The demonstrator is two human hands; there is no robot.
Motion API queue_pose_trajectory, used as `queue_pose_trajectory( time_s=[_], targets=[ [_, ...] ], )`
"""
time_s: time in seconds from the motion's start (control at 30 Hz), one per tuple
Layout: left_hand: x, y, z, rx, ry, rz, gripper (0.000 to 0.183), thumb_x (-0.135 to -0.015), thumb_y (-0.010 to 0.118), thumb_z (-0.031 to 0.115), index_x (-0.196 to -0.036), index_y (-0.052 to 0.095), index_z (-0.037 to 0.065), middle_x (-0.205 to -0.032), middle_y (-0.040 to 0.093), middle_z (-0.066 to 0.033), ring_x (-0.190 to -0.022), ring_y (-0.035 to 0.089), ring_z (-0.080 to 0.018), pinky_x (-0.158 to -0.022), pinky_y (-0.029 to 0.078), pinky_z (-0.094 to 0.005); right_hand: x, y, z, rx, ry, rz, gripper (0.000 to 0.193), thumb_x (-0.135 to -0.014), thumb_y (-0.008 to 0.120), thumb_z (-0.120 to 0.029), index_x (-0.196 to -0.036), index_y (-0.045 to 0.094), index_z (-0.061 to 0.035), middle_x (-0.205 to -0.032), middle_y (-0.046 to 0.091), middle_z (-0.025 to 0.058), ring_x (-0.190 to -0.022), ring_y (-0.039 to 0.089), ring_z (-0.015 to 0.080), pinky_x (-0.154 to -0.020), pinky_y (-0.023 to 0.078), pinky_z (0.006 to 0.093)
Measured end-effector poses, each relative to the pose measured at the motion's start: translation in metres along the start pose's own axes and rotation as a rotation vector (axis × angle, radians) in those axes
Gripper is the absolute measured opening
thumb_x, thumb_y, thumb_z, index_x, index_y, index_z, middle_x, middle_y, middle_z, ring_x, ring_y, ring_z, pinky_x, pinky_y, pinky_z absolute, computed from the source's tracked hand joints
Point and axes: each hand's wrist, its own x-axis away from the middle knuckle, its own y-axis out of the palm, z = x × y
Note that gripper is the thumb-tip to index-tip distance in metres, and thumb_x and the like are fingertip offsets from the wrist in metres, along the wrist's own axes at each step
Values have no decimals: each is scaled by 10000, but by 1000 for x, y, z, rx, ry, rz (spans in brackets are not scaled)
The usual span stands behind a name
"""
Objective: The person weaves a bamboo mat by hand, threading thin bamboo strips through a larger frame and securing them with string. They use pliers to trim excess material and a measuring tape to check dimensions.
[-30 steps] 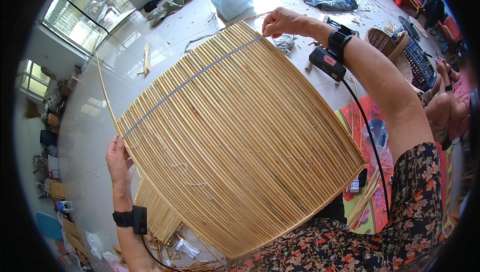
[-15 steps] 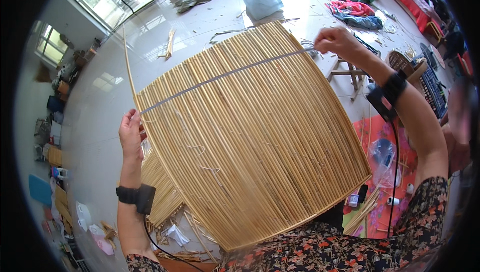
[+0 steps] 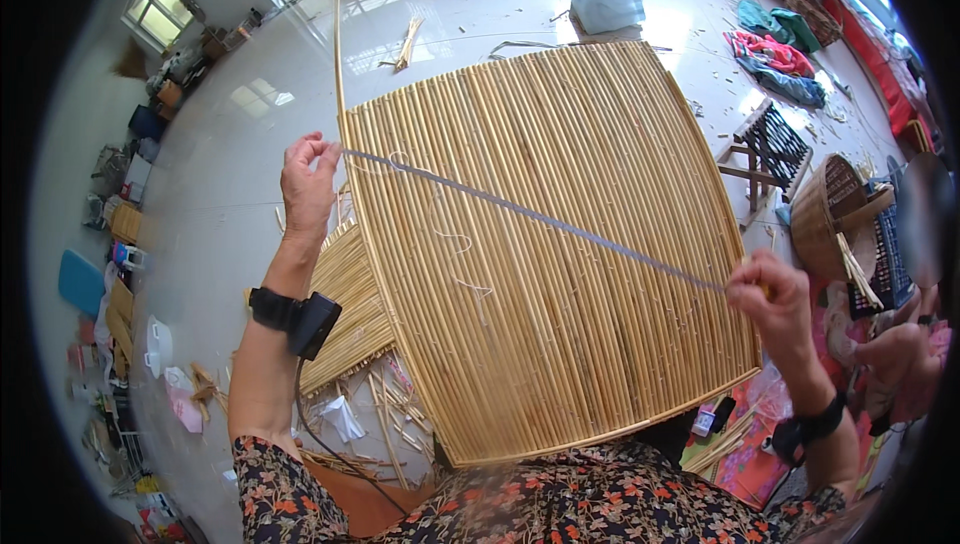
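Note:
A square mat of straw-coloured reeds (image 3: 580, 344) lies tilted over my lap, its reeds running away from me. Stretched slantwise across it is a narrow grey measuring tape (image 3: 535, 214), higher at the left and lower at the right. At the mat's left edge my left hand (image 3: 308, 184) pinches one end of the tape. My right hand (image 3: 775, 299) is closed on the other end at the right edge, with a small yellowish bit showing between the fingers. Loose white thread (image 3: 455, 239) curls on the mat's left part. A long thin reed (image 3: 339, 54) sticks out beyond the far left corner.
Under the left side lies another reed mat (image 3: 345, 309), with scattered reed pieces nearby. To the right stand a folding stool (image 3: 765, 159) and a wicker basket (image 3: 825, 219). Farther off are a pale blue bag (image 3: 607, 4) and a heap of clothes (image 3: 775, 49).
My right hand has come down along the mat's right edge, swinging the tape from a rising line to a falling one. My left hand has moved slightly up and right. The view has shifted.

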Motion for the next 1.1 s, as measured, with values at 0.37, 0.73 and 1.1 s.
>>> queue_pose_trajectory(
  time_s=[0.37, 0.73, 1.1],
  targets=[
    [-80, 2, 62, 8, 175, -552, 211, -991, 657, 193, -962, 677, -16, -1353, 631, -147, -1225, 586, -206, -1041, 465, -351, 105, 58, -35, -692, 728, -183, 39, -891, 702, -26, -870, 700, 6, -834, 658, 41, -799, 685, 127, -740, 556, 256],
    [-123, 121, 127, 26, 480, -694, 290, -974, 673, 258, -1028, 714, -25, -1216, 699, -175, -1083, 670, -256, -945, 515, -359, 130, 53, -15, -652, 677, 59, 73, -937, 685, -51, -937, 678, 21, -853, 682, 57, -748, 698, 140, -725, 606, 269],
    [-122, 267, 194, 53, 379, -822, 288, -947, 726, 289, -1052, 755, 22, -885, 725, -102, -833, 658, -186, -794, 529, -352, 153, 39, 24, -641, 723, 409, 122, -942, 689, -124, -953, 693, -2, -759, 692, 42, -676, 674, 118, -648, 567, 264]
  ],
)
